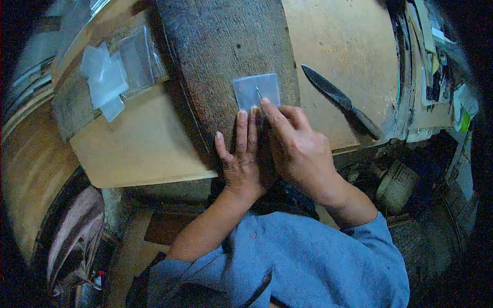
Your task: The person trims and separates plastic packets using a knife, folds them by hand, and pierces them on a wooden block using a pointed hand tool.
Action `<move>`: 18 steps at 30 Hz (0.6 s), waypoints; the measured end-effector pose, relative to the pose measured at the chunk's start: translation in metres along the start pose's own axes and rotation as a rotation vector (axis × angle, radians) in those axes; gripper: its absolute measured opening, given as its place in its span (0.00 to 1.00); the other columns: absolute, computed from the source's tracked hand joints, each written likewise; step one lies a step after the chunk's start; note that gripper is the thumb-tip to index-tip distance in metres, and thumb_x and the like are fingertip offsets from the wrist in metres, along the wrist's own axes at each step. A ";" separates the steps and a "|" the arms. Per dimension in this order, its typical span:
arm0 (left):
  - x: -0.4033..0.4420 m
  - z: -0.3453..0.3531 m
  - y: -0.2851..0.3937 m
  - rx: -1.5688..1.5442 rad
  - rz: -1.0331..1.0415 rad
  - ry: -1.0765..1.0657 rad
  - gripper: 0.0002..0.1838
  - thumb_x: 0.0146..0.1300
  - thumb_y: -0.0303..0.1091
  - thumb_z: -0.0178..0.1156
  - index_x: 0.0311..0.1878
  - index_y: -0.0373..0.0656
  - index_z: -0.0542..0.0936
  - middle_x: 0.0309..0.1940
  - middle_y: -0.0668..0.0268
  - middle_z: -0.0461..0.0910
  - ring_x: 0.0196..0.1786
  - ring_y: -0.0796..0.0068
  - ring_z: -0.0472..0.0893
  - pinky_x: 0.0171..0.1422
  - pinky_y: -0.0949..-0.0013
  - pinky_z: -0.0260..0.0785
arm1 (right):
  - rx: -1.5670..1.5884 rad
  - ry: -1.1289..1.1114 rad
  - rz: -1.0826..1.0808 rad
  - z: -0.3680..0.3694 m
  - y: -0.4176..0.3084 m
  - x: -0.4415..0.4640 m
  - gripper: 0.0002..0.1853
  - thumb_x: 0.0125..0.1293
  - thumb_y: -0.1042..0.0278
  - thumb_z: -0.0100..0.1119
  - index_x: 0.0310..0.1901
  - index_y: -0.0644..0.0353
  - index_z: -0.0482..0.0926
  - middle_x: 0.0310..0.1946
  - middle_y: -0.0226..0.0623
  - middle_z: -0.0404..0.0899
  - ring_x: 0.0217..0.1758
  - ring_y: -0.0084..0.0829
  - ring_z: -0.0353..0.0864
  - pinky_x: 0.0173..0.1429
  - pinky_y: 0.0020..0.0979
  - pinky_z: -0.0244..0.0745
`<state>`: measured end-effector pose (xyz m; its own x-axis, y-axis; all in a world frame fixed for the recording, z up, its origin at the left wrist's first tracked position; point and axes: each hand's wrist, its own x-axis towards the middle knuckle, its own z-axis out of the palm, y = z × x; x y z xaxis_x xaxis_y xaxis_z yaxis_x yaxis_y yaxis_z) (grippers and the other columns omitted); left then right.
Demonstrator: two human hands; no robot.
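Observation:
A small whitish, square sheet [244, 92] lies on a dark, rough board [226, 36]. My left hand [245, 159] is spread palm down, with fingertips resting at the sheet's lower edge. My right hand [300, 143] is closed around a thin, pointed metal tool [259, 92], whose tip is over the sheet. The fingers hide the rest of that tool, so its exact kind is unclear. A knife [334, 93] with a dark handle lies to the right of the board, apart from both hands.
Several translucent pale sheets [104, 77] and a clear plastic sleeve [137, 56] lie on the left of the wooden worktop [149, 143]. Papers and small items [431, 77] crowd the right edge. A rounded container [398, 187] stands below on the right.

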<state>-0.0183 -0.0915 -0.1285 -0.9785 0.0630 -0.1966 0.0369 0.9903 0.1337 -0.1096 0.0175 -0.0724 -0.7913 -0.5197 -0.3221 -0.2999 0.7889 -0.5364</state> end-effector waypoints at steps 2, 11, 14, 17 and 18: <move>0.001 -0.002 -0.001 -0.003 0.000 0.005 0.34 0.63 0.53 0.43 0.70 0.49 0.58 0.72 0.57 0.52 0.75 0.60 0.47 0.68 0.35 0.32 | -0.006 -0.013 0.009 0.000 0.000 0.000 0.28 0.57 0.69 0.54 0.62 0.55 0.64 0.47 0.43 0.71 0.29 0.43 0.82 0.28 0.37 0.80; 0.001 -0.002 0.001 0.067 -0.008 -0.010 0.34 0.62 0.54 0.43 0.70 0.50 0.58 0.72 0.59 0.51 0.75 0.61 0.46 0.69 0.37 0.31 | 0.015 0.015 -0.032 -0.002 -0.001 0.002 0.28 0.56 0.70 0.54 0.62 0.57 0.64 0.46 0.44 0.71 0.29 0.43 0.82 0.28 0.36 0.80; 0.000 0.001 -0.001 0.040 -0.004 -0.009 0.35 0.61 0.54 0.44 0.70 0.50 0.58 0.72 0.59 0.51 0.76 0.62 0.45 0.69 0.37 0.31 | -0.010 -0.007 -0.014 0.000 0.000 0.001 0.29 0.56 0.71 0.54 0.62 0.57 0.64 0.47 0.44 0.71 0.30 0.43 0.82 0.29 0.36 0.80; 0.001 -0.003 0.000 -0.005 -0.015 -0.005 0.34 0.63 0.52 0.43 0.70 0.49 0.57 0.73 0.61 0.50 0.76 0.63 0.45 0.70 0.38 0.32 | 0.002 0.021 -0.031 0.002 0.001 0.001 0.30 0.56 0.71 0.54 0.63 0.57 0.63 0.47 0.45 0.71 0.31 0.44 0.82 0.29 0.36 0.80; 0.001 -0.005 0.001 -0.026 -0.028 -0.017 0.33 0.64 0.50 0.42 0.70 0.48 0.56 0.73 0.63 0.50 0.76 0.64 0.46 0.71 0.40 0.34 | 0.014 0.006 -0.023 0.002 0.001 0.000 0.30 0.57 0.71 0.54 0.63 0.57 0.63 0.48 0.45 0.71 0.31 0.44 0.82 0.29 0.37 0.80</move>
<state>-0.0206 -0.0914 -0.1233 -0.9755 0.0379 -0.2167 0.0044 0.9883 0.1527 -0.1095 0.0179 -0.0746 -0.7871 -0.5361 -0.3050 -0.3108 0.7719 -0.5546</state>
